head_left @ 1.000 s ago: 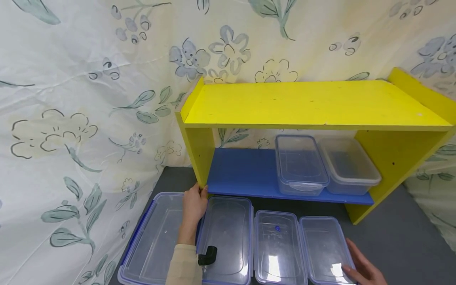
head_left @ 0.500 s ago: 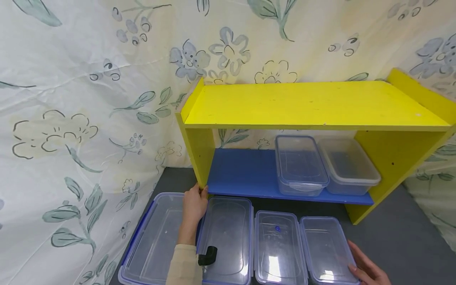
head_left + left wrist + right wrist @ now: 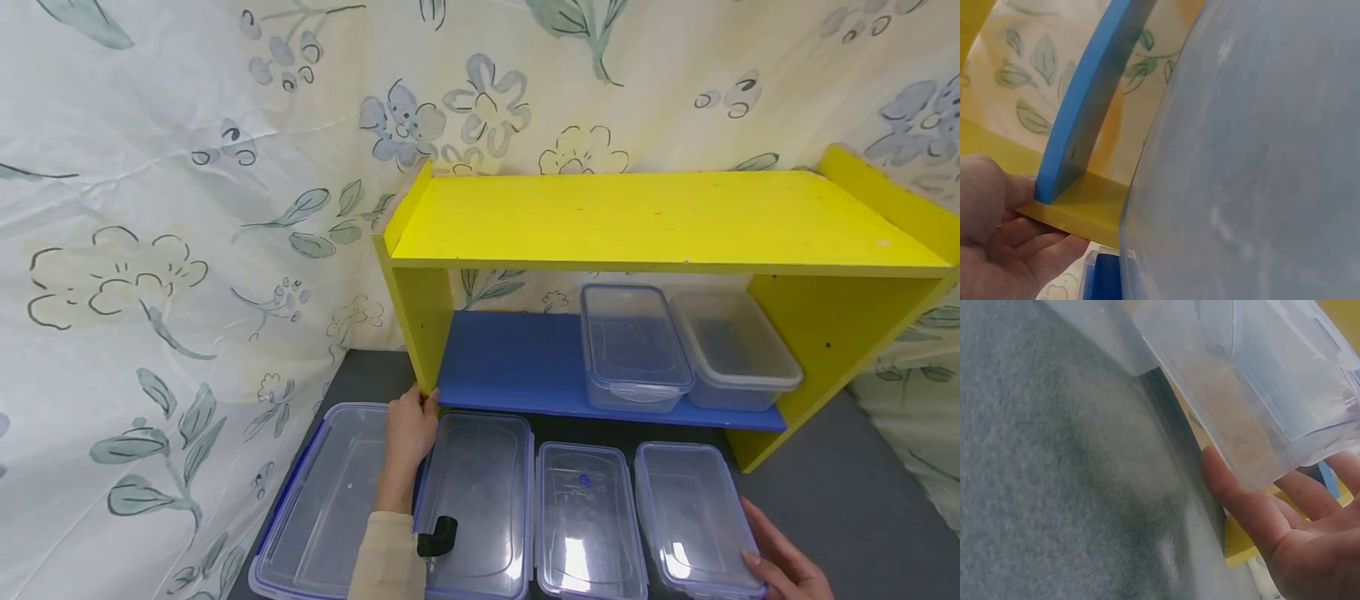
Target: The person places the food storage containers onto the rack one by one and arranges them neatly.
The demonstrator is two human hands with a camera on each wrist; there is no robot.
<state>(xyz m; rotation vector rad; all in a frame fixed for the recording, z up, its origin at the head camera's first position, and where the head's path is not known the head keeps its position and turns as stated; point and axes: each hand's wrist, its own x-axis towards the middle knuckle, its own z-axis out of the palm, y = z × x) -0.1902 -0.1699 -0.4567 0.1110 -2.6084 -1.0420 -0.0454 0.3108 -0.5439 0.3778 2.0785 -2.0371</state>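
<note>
My left hand (image 3: 409,429) grips the lower front edge of the yellow side panel of a shelf unit (image 3: 660,217). In the left wrist view the thumb lies by the end of the blue board (image 3: 1075,106), with the fingers curled round the yellow panel's outer side. My right hand (image 3: 786,557) holds a clear lidded food container (image 3: 690,508) at its near right side, thumb at the top edge. The right wrist view shows fingers (image 3: 1241,500) around a corner of this container, which is tilted slightly away from its neighbour.
Left of it stand another lidded container (image 3: 588,533), a larger one (image 3: 487,467) with a black elbow-shaped piece (image 3: 438,538) on its lid, and the biggest (image 3: 330,500). Two containers, one blue-rimmed (image 3: 636,333) and one whitish (image 3: 738,342), sit on the blue shelf (image 3: 510,358).
The rightmost container has shifted slightly right and away from me, with my right hand on it; a gap to its neighbour has opened. My left hand has stayed on the shelf unit.
</note>
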